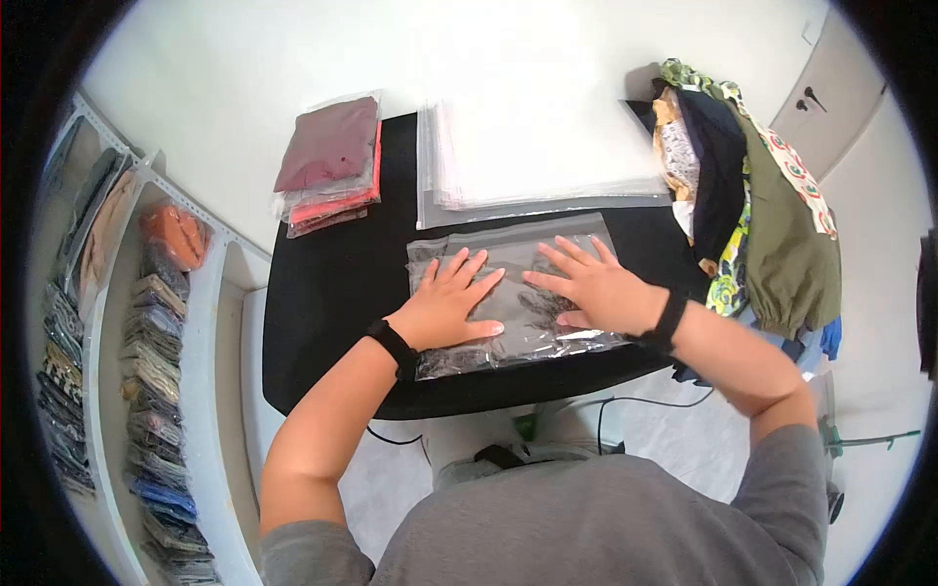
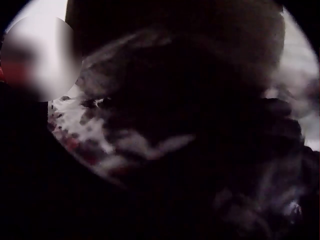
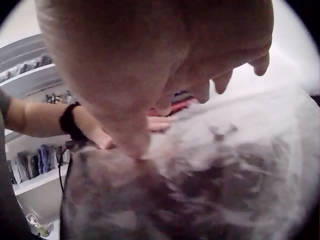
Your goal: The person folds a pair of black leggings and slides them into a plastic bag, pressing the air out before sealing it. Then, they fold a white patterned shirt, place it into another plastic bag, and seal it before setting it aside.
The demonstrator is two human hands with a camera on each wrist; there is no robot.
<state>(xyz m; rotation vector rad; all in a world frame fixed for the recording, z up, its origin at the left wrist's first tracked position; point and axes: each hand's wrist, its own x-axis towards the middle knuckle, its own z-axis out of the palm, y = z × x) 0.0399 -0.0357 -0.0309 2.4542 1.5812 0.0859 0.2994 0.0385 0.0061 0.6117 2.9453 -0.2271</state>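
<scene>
A clear plastic bag (image 1: 513,337) with something dark grey inside lies flat near the front edge of the black table (image 1: 322,322). My left hand (image 1: 445,308) rests on its left part with fingers spread. On the right part lies my right hand (image 1: 596,288), its fingers also straight and apart. In the right wrist view the right hand (image 3: 165,55) stretches over the wrinkled, shiny film of the bag (image 3: 215,170). The left wrist view is mostly dark, with the left hand (image 2: 175,30) only a shadowed shape at the top.
At the back left sits a stack of bagged maroon and red garments (image 1: 327,156). Flat clear bags (image 1: 547,156) are piled at the back middle. Loose clothes (image 1: 782,215) hang over the right side. Shelves (image 1: 210,352) of packed garments stand at the left.
</scene>
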